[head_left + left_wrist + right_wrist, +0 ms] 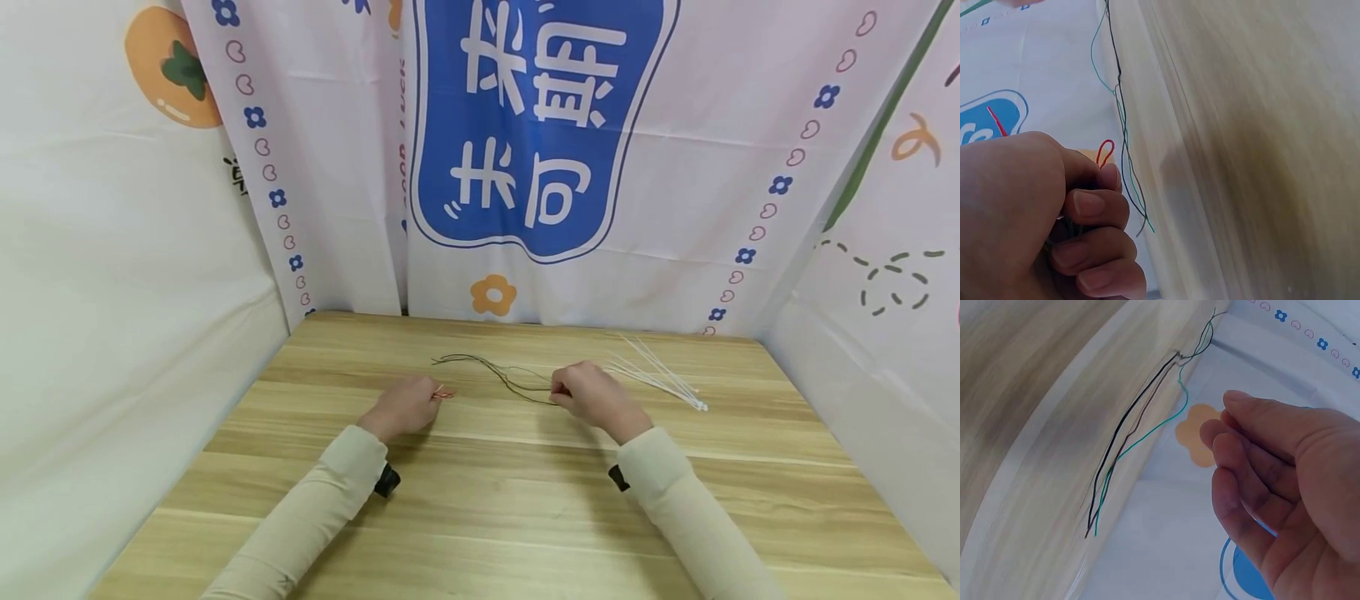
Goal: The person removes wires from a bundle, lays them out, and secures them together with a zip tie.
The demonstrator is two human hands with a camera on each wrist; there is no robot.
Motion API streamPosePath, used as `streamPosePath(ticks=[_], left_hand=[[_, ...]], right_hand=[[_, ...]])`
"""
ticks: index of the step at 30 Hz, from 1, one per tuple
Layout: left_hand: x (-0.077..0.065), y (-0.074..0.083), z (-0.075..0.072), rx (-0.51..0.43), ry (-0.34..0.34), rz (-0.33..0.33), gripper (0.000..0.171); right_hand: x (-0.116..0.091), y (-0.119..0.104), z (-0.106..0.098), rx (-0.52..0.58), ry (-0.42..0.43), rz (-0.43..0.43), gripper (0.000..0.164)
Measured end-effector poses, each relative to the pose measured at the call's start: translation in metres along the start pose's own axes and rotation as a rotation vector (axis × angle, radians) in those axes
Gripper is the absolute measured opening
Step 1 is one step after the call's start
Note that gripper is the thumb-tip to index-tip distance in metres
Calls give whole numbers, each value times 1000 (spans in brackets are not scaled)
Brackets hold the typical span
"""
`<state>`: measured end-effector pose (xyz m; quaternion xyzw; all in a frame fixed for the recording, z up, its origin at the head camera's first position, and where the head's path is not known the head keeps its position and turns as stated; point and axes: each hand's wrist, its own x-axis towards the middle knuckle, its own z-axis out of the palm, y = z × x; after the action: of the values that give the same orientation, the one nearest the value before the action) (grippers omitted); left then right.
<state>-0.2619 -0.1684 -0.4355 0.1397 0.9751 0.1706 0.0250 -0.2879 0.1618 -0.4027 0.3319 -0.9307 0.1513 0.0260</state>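
My left hand grips a red wire; in the left wrist view a small loop of it pokes out by the thumb, and a red end shows above the back of the hand. Some dark strands are partly visible inside the curled fingers. Thin black, brown and green wires lie loosely together on the table between the hands. My right hand is at the right end of these wires. In the right wrist view its fingers are loosely bent, with nothing seen between them.
Several white cable ties lie fanned out on the wooden table, to the right of my right hand. A printed white cloth hangs along the table's back edge, and pale cloth also covers both sides.
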Motion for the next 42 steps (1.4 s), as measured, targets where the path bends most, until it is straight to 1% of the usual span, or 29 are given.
streamPosePath(ticks=[7, 12, 15, 20, 23, 30, 33, 37, 42], left_hand=[[0, 11, 5, 45, -4, 11, 29], [3, 18, 7, 44, -18, 14, 29], [5, 24, 8, 65, -31, 13, 29], [6, 33, 10, 105, -26, 24, 27], [7, 38, 12, 116, -23, 25, 26], [6, 50, 13, 122, -36, 15, 20], [5, 54, 14, 115, -47, 15, 17], [5, 59, 15, 84, -53, 22, 19], [5, 63, 19, 86, -44, 53, 24]], right_hand=[[3, -19, -1, -8, -19, -61, 11], [4, -30, 0, -35, -13, -104, 8], [6, -36, 0, -28, -15, -120, 6], [7, -47, 0, -14, -31, -154, 6], [8, -54, 1, -21, -23, -190, 5], [12, -69, 1, -37, 13, -266, 4], [13, -74, 2, -37, 6, -275, 4], [15, -78, 5, -29, 6, -285, 4], [16, -81, 9, -25, 41, -340, 14]])
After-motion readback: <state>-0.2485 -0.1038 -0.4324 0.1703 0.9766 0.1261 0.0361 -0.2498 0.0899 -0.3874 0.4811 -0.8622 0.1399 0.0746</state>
